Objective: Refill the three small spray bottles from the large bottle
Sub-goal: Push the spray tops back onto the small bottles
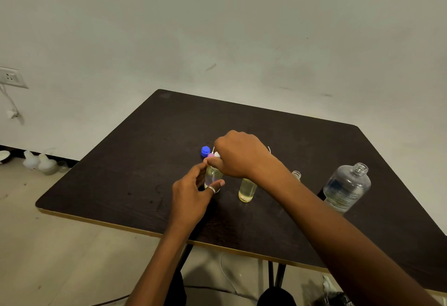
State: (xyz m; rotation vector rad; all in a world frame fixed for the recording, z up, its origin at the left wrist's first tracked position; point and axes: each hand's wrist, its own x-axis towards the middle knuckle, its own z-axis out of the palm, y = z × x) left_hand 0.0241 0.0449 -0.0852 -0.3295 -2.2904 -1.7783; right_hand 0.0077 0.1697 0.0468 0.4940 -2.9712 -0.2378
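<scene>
open tabletop left, large bottle blocks right

A single wide-angle head-worn view looks forward and down from above the near edge of the dark brown rectangular wooden table, close over it. A pale plaster wall rises beyond the table's far edge.

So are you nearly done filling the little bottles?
Getting there. The held bottle and second bottle already hold yellowish liquid. The left hand grips the held one while the right hand works its spray top. Still to do: the third bottle stands open, and the large bottle is uncapped.
</scene>
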